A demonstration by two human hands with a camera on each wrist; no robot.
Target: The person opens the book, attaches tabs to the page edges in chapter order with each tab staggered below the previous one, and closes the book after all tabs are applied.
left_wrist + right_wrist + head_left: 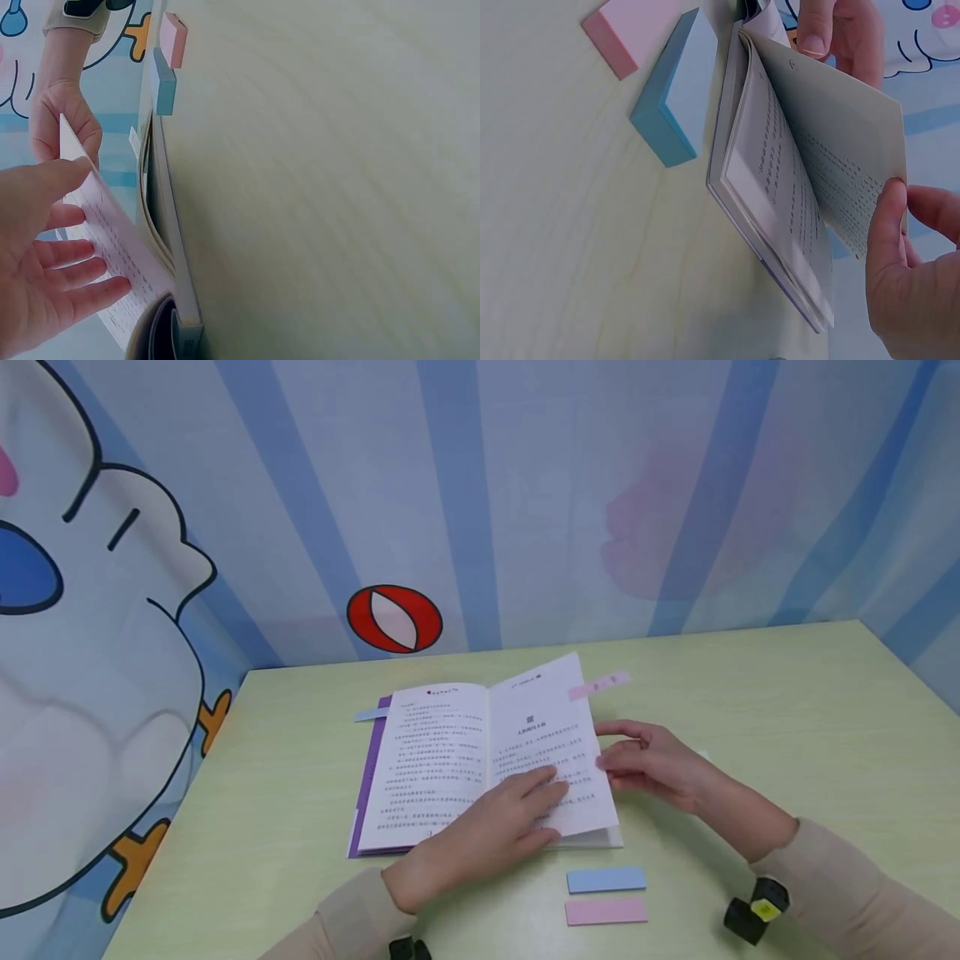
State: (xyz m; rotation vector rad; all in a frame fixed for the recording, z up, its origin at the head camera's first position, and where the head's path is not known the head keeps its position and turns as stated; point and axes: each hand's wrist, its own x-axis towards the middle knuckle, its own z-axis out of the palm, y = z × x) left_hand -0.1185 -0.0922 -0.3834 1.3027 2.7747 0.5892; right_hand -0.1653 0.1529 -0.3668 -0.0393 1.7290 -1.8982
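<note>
An open book [431, 752] with printed pages and a purple cover lies on the table. Its right-hand page [536, 714] is lifted away from the pages beneath. At that page's outer edge, my right hand [660, 764] pinches the paper, the thumb [889, 225] on one face and fingers behind. My left hand [495, 827] touches the lower part of the same page with spread, fairly straight fingers. A pink sticky tab [600, 685] with small marks sticks out from the page's upper right edge. Past the left cover edge juts a pale blue tab [371, 714].
Just in front of the book, a blue sticky-note pad [606, 880] and a pink sticky-note pad [606, 911] lie side by side on the pale table [787, 710]. Behind stands a striped blue backdrop [555, 510] with cartoon figures.
</note>
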